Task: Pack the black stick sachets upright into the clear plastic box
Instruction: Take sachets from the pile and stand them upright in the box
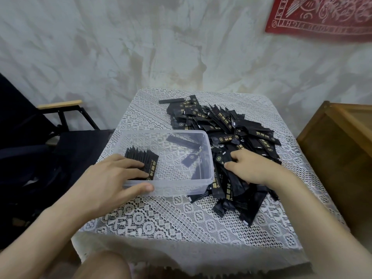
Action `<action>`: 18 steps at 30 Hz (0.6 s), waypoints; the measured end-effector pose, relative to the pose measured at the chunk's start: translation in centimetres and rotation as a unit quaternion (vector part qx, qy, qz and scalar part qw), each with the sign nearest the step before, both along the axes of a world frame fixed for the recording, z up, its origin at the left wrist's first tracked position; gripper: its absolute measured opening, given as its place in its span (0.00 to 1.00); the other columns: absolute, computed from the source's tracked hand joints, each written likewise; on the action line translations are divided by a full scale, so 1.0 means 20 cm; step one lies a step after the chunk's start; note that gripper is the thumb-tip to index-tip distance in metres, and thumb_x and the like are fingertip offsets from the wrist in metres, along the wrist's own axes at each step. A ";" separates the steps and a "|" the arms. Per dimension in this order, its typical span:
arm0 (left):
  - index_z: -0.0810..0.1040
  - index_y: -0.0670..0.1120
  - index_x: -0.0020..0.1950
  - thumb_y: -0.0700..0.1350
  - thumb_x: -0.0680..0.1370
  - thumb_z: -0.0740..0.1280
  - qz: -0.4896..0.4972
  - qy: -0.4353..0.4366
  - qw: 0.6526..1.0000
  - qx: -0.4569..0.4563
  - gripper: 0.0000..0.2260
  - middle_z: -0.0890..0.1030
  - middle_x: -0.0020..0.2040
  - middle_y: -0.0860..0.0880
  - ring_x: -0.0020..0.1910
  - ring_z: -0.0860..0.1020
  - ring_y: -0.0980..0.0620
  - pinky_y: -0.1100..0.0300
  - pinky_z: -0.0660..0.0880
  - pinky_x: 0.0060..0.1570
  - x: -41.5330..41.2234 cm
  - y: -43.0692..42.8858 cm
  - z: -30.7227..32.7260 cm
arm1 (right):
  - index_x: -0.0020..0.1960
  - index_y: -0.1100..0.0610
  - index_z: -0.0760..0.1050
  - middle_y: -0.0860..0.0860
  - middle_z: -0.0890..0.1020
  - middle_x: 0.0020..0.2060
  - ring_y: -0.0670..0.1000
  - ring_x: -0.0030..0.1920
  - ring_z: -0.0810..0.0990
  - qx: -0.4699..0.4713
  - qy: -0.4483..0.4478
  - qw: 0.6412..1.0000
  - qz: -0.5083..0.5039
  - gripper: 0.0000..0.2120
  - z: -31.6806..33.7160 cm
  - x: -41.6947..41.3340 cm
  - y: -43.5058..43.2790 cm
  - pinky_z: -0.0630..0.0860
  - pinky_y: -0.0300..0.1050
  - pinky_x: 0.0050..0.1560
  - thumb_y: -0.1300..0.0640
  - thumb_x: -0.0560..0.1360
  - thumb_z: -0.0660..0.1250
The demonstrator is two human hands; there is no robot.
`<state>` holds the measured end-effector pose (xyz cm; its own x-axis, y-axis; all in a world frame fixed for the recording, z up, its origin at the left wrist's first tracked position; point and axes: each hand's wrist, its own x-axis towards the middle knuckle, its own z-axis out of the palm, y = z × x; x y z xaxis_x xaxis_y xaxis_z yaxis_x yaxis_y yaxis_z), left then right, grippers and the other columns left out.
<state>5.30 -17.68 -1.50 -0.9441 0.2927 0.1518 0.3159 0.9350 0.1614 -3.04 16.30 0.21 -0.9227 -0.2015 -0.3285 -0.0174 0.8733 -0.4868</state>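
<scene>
early on: one short row (141, 158) stands at the box's (209, 150) left end, l hand (112, 178) pressing it w/ straight fingers, thumb on outer wall. few sachets (181, 141) lie loose inside. big pile (231, 127) beside box. r hand (249, 168) curls into pile; grip unclear.

The left hand (108, 178) half-hides the upright sachets (142, 156) — whether the right hand (248, 168) pinches any in the pile (231, 127) is unclear.
</scene>
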 end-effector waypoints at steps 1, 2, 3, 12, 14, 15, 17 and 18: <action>0.82 0.63 0.60 0.79 0.74 0.46 0.000 -0.001 1.000 -0.001 0.34 0.78 0.65 0.63 0.62 0.71 0.59 0.52 0.78 0.54 0.00 0.00 0.00 | 0.45 0.62 0.72 0.52 0.75 0.36 0.52 0.34 0.73 0.003 -0.001 1.000 0.004 0.15 -0.01 0.00 -0.01 0.70 0.46 0.40 0.50 0.82 0.61; 0.82 0.63 0.61 0.79 0.74 0.46 0.000 -0.002 1.000 -0.002 0.34 0.78 0.65 0.63 0.63 0.71 0.59 0.52 0.78 0.54 0.00 0.00 0.00 | 0.48 0.62 0.72 0.52 0.75 0.38 0.52 0.35 0.74 0.008 -0.006 1.000 0.008 0.16 -0.01 0.01 -0.02 0.71 0.47 0.42 0.49 0.82 0.60; 0.82 0.63 0.61 0.79 0.74 0.46 0.000 -0.003 1.000 -0.004 0.34 0.78 0.65 0.63 0.63 0.71 0.59 0.53 0.77 0.54 0.00 0.00 0.00 | 0.49 0.61 0.72 0.52 0.75 0.39 0.52 0.36 0.74 0.018 -0.010 1.000 0.013 0.16 -0.01 0.01 -0.03 0.71 0.46 0.42 0.47 0.82 0.59; 0.81 0.64 0.61 0.79 0.73 0.44 0.006 -0.005 1.000 -0.009 0.35 0.77 0.65 0.65 0.62 0.69 0.61 0.54 0.77 0.55 0.00 0.00 0.00 | 0.39 0.59 0.75 0.50 0.76 0.30 0.53 0.35 0.75 -0.005 0.038 0.999 -0.033 0.17 0.16 0.05 0.06 0.67 0.45 0.38 0.48 0.82 0.64; 0.81 0.64 0.61 0.80 0.73 0.44 0.004 -0.003 1.000 -0.007 0.36 0.77 0.65 0.65 0.61 0.68 0.62 0.56 0.76 0.55 0.00 0.00 0.00 | 0.39 0.58 0.75 0.50 0.76 0.30 0.52 0.34 0.74 -0.041 0.069 0.996 -0.037 0.18 0.31 0.09 0.04 0.65 0.45 0.36 0.48 0.83 0.62; 0.82 0.63 0.61 0.80 0.73 0.44 0.003 -0.001 1.000 -0.006 0.36 0.77 0.65 0.64 0.61 0.68 0.62 0.57 0.75 0.55 0.00 0.00 0.00 | 0.39 0.57 0.75 0.50 0.76 0.30 0.52 0.33 0.74 -0.062 0.079 0.994 -0.031 0.18 0.38 0.12 0.00 0.65 0.45 0.36 0.48 0.84 0.60; 0.82 0.63 0.61 0.80 0.73 0.44 0.004 -0.001 1.000 -0.005 0.36 0.77 0.65 0.64 0.60 0.68 0.62 0.59 0.74 0.55 0.00 0.00 0.00 | 0.41 0.55 0.76 0.49 0.77 0.31 0.49 0.31 0.72 -0.087 0.085 0.993 0.012 0.18 0.49 0.17 -0.13 0.64 0.44 0.34 0.47 0.84 0.58; 0.82 0.63 0.61 0.80 0.73 0.43 0.005 -0.001 1.000 -0.006 0.37 0.77 0.65 0.64 0.61 0.68 0.61 0.59 0.73 0.55 0.00 0.00 0.00 | 0.42 0.56 0.75 0.49 0.76 0.31 0.48 0.30 0.71 -0.080 0.087 0.992 0.041 0.18 0.51 0.18 -0.22 0.64 0.44 0.33 0.47 0.85 0.57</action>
<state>5.33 -17.60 -1.59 -0.9473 0.2848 0.1466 0.3060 0.9399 0.1515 0.66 11.88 10.51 -0.9412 -0.3147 -0.1232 -0.1811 0.7774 -0.6024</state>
